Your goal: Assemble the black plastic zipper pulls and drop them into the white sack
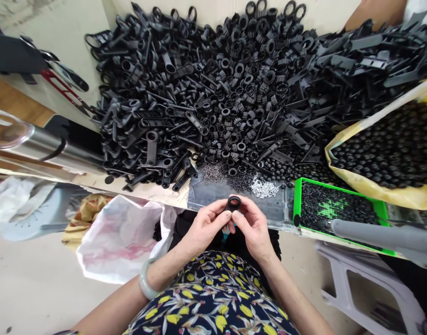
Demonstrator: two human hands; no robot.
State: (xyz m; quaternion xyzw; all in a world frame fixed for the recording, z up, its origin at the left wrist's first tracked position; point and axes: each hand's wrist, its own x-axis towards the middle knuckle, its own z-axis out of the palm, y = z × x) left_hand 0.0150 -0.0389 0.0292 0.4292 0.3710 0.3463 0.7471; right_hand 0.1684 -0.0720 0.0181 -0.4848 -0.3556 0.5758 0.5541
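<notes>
A small black plastic ring [233, 203] is pinched between my two hands, just in front of the table's near edge. My left hand [209, 222] grips it from the left with thumb and fingertips. From the right, my right hand [250, 222] closes on the same ring, with both thumbs at its near side. Beyond the fingers, small white pins [264, 187] lie in a pile on a grey mat [216, 191]. Tiny brownish parts [212, 172] and small black bits [241, 181] are heaped beside them.
A big heap of black plastic rings [239, 70], arms [152, 146] and flat levers [360, 60] covers the table. On the right are a green tray [297, 200] and a yellow sack [370, 121] of black balls. A white bag [118, 237] hangs at the left, below a steel flask [31, 139].
</notes>
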